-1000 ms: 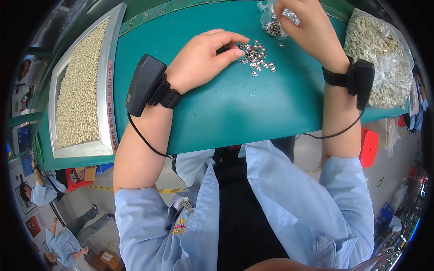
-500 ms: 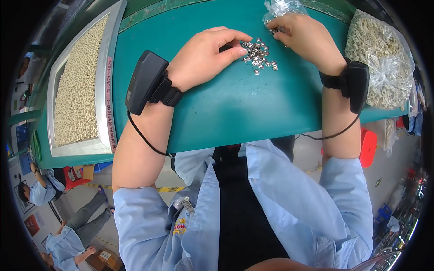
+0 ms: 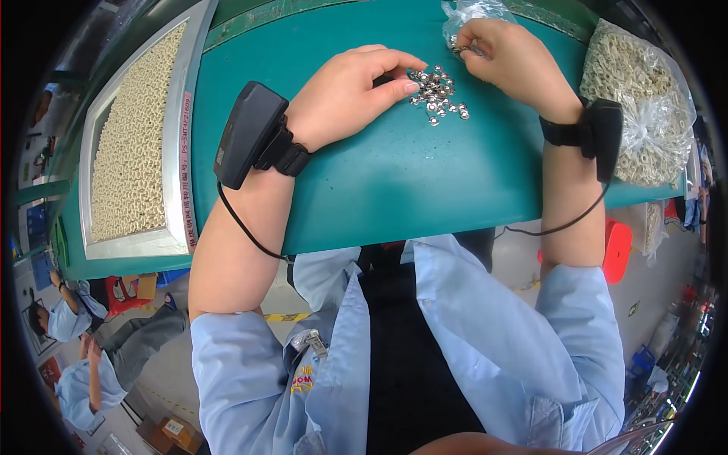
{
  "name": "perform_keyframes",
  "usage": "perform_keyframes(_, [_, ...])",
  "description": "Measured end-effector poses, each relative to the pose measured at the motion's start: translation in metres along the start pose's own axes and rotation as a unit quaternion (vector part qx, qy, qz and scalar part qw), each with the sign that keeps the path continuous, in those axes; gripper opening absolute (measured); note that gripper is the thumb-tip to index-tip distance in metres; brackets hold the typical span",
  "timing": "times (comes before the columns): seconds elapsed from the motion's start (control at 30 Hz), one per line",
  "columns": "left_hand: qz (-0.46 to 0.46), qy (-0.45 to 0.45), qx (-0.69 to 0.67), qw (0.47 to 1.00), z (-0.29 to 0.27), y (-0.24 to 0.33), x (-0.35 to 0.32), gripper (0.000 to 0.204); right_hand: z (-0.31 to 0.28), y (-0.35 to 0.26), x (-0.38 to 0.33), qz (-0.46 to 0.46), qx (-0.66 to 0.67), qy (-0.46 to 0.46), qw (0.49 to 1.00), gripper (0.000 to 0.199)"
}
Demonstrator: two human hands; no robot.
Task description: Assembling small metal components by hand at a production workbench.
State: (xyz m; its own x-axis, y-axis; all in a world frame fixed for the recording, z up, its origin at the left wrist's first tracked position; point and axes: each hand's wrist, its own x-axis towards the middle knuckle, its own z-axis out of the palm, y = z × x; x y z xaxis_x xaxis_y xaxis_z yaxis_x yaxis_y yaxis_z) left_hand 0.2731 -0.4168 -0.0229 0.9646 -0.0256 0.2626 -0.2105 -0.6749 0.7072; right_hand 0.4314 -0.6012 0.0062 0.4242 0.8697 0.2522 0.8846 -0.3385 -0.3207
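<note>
While the left hand rests with fingers together beside shiny metal nuts, right hand fingers pinch one.

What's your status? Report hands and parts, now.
Left hand flat on the green table, fingertips at the pile of small metal parts. Right hand pinching parts by the clear bag. Nothing between the hands and the pile.

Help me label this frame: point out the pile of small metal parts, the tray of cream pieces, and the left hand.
pile of small metal parts (image 3: 438, 92), head view, pile's middle
tray of cream pieces (image 3: 135, 243), head view, near rim
left hand (image 3: 345, 95), head view, back of hand
</note>
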Motion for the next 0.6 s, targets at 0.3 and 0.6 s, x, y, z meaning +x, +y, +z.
perform_keyframes(0.3, [-0.018, -0.005, -0.005, 1.000, -0.001, 0.001, -0.002, 0.027, -0.004, -0.024, -0.001, -0.007, 0.146, -0.130, 0.981, 0.011])
perform_keyframes(0.6, [-0.009, -0.002, -0.017, 1.000, 0.000, 0.002, 0.001, 0.026, 0.002, -0.015, -0.003, -0.044, 0.166, -0.077, 0.982, 0.014])
